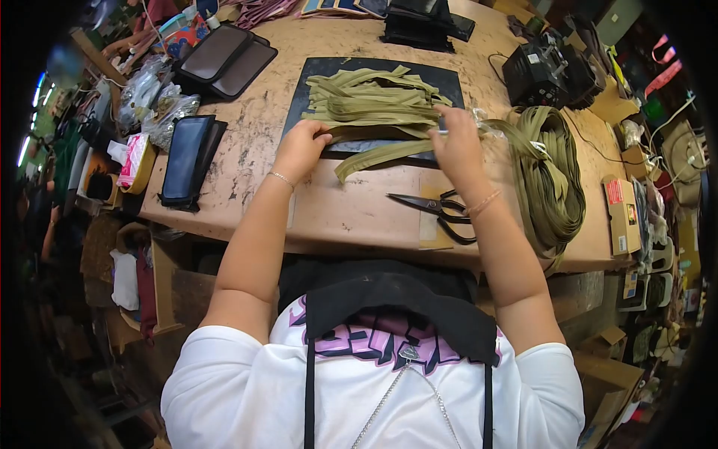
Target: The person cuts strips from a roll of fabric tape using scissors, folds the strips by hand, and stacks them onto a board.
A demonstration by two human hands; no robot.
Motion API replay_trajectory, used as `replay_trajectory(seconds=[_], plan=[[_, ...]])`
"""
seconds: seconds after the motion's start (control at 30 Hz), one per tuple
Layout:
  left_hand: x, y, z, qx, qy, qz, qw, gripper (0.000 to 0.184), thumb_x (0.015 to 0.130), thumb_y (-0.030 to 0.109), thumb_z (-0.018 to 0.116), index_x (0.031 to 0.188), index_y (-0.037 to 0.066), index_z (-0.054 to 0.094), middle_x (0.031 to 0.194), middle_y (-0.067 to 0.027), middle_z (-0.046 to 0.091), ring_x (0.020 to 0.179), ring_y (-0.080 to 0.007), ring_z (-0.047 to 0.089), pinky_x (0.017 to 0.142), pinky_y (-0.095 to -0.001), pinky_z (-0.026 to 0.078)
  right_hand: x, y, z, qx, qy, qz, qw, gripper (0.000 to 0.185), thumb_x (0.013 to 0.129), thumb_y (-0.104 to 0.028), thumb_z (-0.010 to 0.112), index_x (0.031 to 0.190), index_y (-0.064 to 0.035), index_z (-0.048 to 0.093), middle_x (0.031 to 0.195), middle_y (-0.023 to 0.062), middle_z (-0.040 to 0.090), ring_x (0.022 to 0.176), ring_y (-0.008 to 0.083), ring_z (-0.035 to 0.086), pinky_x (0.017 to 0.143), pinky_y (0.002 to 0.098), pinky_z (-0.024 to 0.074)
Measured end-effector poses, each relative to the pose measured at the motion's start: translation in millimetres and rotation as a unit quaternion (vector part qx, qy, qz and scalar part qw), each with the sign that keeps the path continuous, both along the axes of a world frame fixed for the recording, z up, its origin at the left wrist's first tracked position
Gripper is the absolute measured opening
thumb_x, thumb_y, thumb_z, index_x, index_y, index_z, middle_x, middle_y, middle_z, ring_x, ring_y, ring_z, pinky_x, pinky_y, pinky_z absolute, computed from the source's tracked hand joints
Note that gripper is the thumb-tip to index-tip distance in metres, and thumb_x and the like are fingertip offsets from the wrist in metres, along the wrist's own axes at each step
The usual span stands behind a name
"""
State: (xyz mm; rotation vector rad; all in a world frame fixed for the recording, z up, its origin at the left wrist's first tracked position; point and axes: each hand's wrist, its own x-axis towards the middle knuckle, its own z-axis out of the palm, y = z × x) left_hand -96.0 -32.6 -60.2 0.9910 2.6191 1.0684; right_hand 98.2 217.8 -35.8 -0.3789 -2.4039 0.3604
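Note:
Olive-green zipper strips (pixel 374 101) lie piled on a dark mat (pixel 299 97) on the table. My left hand (pixel 303 146) pinches the left end of a strip at the pile's near edge. At the right end of the pile is my right hand (pixel 458 142), its thumb and fingers on the strips. A loose strip (pixel 381 155) runs out from under it to the left, in front of the mat. Black scissors (pixel 441 209) lie near the table's front edge, by my right wrist. A large coil of the same olive zipper (pixel 550 179) rests to the right.
Dark flat cases (pixel 188 161) lie at the left, and more black pouches (pixel 228 60) behind them. A black stack (pixel 422 22) stands at the back. Black boxy equipment (pixel 535 75) is at the back right. The wooden table (pixel 329 217) ends just before my body.

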Motion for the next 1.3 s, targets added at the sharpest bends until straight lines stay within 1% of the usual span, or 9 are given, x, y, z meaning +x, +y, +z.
replay_trajectory(seconds=[0.1, 0.4, 0.5, 0.67, 0.73, 0.93, 1.17, 1.23, 1.3], plan=[[0.9, 3.5, -4.6, 0.071, 0.017, 0.027, 0.997, 0.029, 0.089, 0.013, 0.069, 0.117, 0.005, 0.067, 0.118, -0.0169, 0.065, 0.109, -0.0330, 0.062, 0.095, -0.0385, 0.049, 2.1, -30.4, -5.3, 0.055, -0.083, 0.155, 0.983, 0.038, 0.085, -0.010, 0.066, 0.122, -0.0139, 0.061, 0.114, 0.0058, 0.061, 0.107, 0.0272, 0.057, 0.090, 0.0403, 0.0460], [-3.7, 3.0, -8.6, 0.111, 0.032, 0.019, 0.993, 0.022, 0.089, 0.010, 0.068, 0.110, 0.003, 0.067, 0.108, -0.0175, 0.067, 0.104, -0.0340, 0.064, 0.090, -0.0384, 0.050, 19.8, -31.7, -19.0, 0.210, -0.104, 0.114, 0.965, 0.020, 0.081, -0.017, 0.067, 0.102, -0.0146, 0.067, 0.104, -0.0011, 0.062, 0.106, 0.0217, 0.056, 0.091, 0.0368, 0.0421], [1.9, 3.5, 3.8, 0.091, -0.005, 0.065, 0.994, 0.019, 0.090, 0.010, 0.068, 0.107, 0.002, 0.068, 0.101, -0.0177, 0.069, 0.097, -0.0350, 0.066, 0.085, -0.0386, 0.051, 21.8, -25.9, -13.4, 0.167, -0.074, 0.147, 0.972, 0.014, 0.080, -0.009, 0.067, 0.094, -0.0118, 0.065, 0.102, 0.0027, 0.062, 0.099, 0.0260, 0.057, 0.087, 0.0387, 0.0445], [-11.6, -0.2, 8.9, 0.145, 0.010, 0.050, 0.988, 0.020, 0.090, 0.013, 0.070, 0.107, 0.003, 0.069, 0.092, -0.0108, 0.071, 0.085, -0.0233, 0.066, 0.078, -0.0321, 0.051, 26.9, 0.1, -19.3, -0.189, 0.066, 0.146, 0.969, 0.015, 0.089, 0.002, 0.058, 0.100, -0.0065, 0.060, 0.096, 0.0071, 0.062, 0.091, 0.0215, 0.063, 0.082, 0.0381, 0.0509], [-10.2, -1.0, 17.6, 0.222, -0.050, 0.034, 0.973, 0.019, 0.091, 0.013, 0.071, 0.107, 0.003, 0.069, 0.091, -0.0060, 0.071, 0.083, -0.0153, 0.064, 0.076, -0.0280, 0.050, 31.0, 9.1, -17.0, -0.361, 0.149, 0.194, 0.900, 0.022, 0.099, 0.003, 0.048, 0.117, -0.0068, 0.054, 0.102, 0.0068, 0.062, 0.092, 0.0131, 0.063, 0.080, 0.0298, 0.0541], [28.6, -4.1, 77.8, 0.390, -0.236, -0.092, 0.885, 0.016, 0.094, 0.005, 0.069, 0.109, 0.001, 0.069, 0.099, -0.0005, 0.071, 0.088, -0.0068, 0.062, 0.077, -0.0219, 0.049, 66.4, -11.9, 47.0, -0.333, 0.145, 0.119, 0.924, 0.038, 0.098, 0.008, 0.044, 0.130, -0.0081, 0.058, 0.109, 0.0041, 0.057, 0.090, 0.0129, 0.064, 0.073, 0.0259, 0.0575], [102.9, -1.5, 119.1, 0.273, -0.330, -0.351, 0.833, 0.012, 0.088, -0.003, 0.068, 0.099, 0.000, 0.073, 0.122, -0.0114, 0.065, 0.113, -0.0195, 0.061, 0.097, -0.0311, 0.049, 84.8, -60.0, 67.6, -0.188, 0.103, 0.205, 0.955, 0.033, 0.090, 0.015, 0.055, 0.112, -0.0024, 0.072, 0.106, 0.0078, 0.060, 0.094, 0.0167, 0.065, 0.078, 0.0261, 0.0544], [120.0, 5.6, 117.7, 0.291, -0.226, -0.359, 0.858, 0.013, 0.088, 0.001, 0.071, 0.100, 0.001, 0.074, 0.125, -0.0118, 0.062, 0.118, -0.0199, 0.058, 0.099, -0.0309, 0.047, 86.1, -79.8, 68.6, -0.213, 0.093, 0.225, 0.946, 0.033, 0.089, 0.015, 0.056, 0.112, -0.0028, 0.072, 0.106, 0.0077, 0.062, 0.095, 0.0178, 0.065, 0.078, 0.0266, 0.0521], [122.9, 8.5, 114.4, 0.302, -0.357, -0.329, 0.821, 0.015, 0.089, 0.006, 0.072, 0.104, 0.002, 0.075, 0.112, -0.0066, 0.064, 0.108, -0.0163, 0.061, 0.095, -0.0293, 0.047, 85.4, -84.4, 57.8, -0.236, 0.069, 0.272, 0.930, 0.026, 0.089, 0.012, 0.061, 0.110, -0.0011, 0.069, 0.118, 0.0125, 0.063, 0.112, 0.0256, 0.064, 0.092, 0.0342, 0.0544]])
